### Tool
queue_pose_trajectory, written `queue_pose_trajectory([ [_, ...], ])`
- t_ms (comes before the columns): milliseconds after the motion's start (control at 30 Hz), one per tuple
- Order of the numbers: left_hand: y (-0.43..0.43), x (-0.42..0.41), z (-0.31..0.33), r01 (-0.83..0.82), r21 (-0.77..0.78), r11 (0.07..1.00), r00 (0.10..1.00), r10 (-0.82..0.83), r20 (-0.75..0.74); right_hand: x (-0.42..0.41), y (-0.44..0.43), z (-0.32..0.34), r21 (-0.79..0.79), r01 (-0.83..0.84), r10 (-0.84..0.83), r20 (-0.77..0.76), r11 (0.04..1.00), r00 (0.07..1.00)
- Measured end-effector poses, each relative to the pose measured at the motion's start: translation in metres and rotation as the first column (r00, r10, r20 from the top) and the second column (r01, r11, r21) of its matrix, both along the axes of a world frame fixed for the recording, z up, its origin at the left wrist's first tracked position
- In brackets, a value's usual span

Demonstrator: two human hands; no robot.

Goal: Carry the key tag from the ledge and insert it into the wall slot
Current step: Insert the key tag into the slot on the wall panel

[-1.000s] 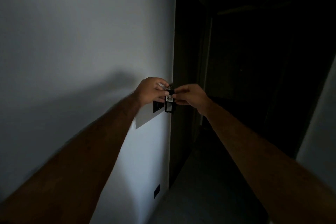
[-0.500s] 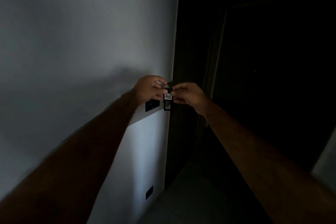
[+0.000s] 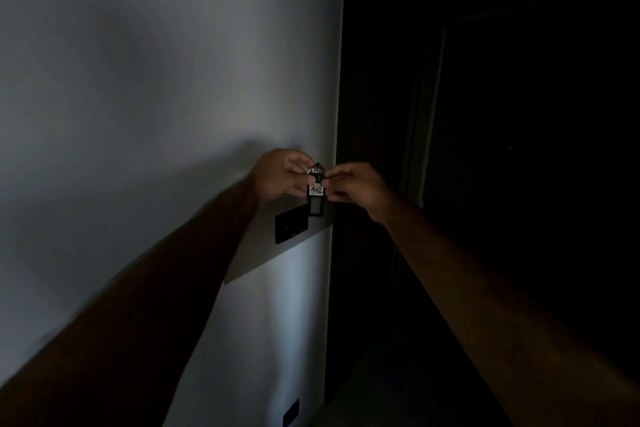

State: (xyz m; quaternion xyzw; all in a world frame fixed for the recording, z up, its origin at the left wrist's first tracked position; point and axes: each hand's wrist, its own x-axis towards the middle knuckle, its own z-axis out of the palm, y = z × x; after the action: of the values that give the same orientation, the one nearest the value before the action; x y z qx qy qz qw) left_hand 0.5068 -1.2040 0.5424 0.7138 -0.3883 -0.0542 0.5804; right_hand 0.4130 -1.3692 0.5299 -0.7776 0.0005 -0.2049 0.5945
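The key tag [image 3: 316, 196] is pinched from both sides — left hand [image 3: 282, 174] and right hand [image 3: 356, 184] closed on its upper part — just above and right of the black wall slot [image 3: 291, 224]. It is judged light, stiff, slightly slippery — best gripped by its edges.

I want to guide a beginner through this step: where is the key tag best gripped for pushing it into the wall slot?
Grip the key tag by its upper half, pinching the two narrow edges near the white label, as the left hand and right hand do. It hangs upright, so the lower end stays free, probably for the dark wall plate.
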Motion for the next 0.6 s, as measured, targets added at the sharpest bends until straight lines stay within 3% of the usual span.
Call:
queue_pose_trajectory([
  [367,-0.027,0.093,0.002,-0.014,0.014,1.000,0.998,0.013,0.059,0.092,-0.032,0.011,-0.043,-0.117,0.115,-0.050,0.992,0.992],
  [600,-0.051,0.128,-0.004,-0.134,0.078,0.988,0.976,0.118,0.183,0.141,-0.061,-0.001,-0.026,-0.138,0.137,-0.034,0.990,0.990],
])
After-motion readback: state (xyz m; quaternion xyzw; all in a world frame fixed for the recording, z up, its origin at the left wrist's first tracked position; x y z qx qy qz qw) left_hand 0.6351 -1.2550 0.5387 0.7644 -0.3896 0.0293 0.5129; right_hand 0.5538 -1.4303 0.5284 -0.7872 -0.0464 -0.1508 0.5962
